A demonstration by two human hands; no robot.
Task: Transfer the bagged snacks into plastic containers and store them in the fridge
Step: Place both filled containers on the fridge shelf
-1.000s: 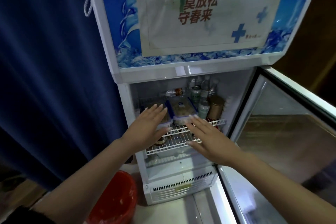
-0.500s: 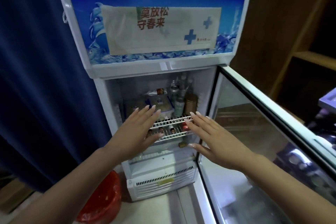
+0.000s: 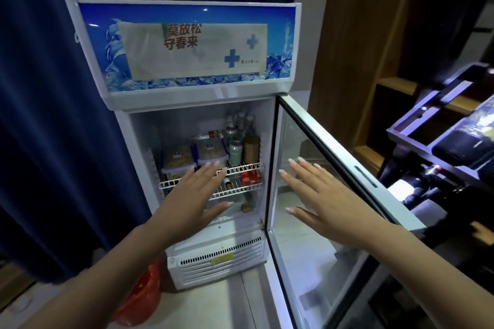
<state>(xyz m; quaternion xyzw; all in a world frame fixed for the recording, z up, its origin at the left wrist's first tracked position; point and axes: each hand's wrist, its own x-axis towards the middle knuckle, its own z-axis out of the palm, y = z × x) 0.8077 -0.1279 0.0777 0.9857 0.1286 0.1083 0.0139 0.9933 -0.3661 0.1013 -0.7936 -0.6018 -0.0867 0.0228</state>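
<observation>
Compared with a second ago, both hands have pulled back from the wire shelf (image 3: 211,180) and the view has backed away and swung right, so the whole fridge (image 3: 192,104) now sits in the left-centre of the frame with its glass door (image 3: 320,195) standing open toward the lower right. I read that as the storing step being essentially done: two lidded plastic containers (image 3: 193,155) with pale snack contents rest side by side on that shelf in the middle of the frame, touching or nearly so, just left of a cluster of bottles and a brown can (image 3: 251,148). What seems left is closing the door. My left hand (image 3: 197,192) is empty, fingers straight and lightly spread, palm facing the cabinet opening, its fingertips overlapping the front edge of the shelf in the picture; I cannot tell whether it touches anything. My right hand (image 3: 323,195) is also empty and spread flat, thumb out to the lower left, held in front of the inner side of the door glass near its hinge side; contact with the glass is unclear. Both forearms run up from the bottom corners of the frame. A red bag (image 3: 141,291) lies on the floor at lower left, beside the fridge base.
</observation>
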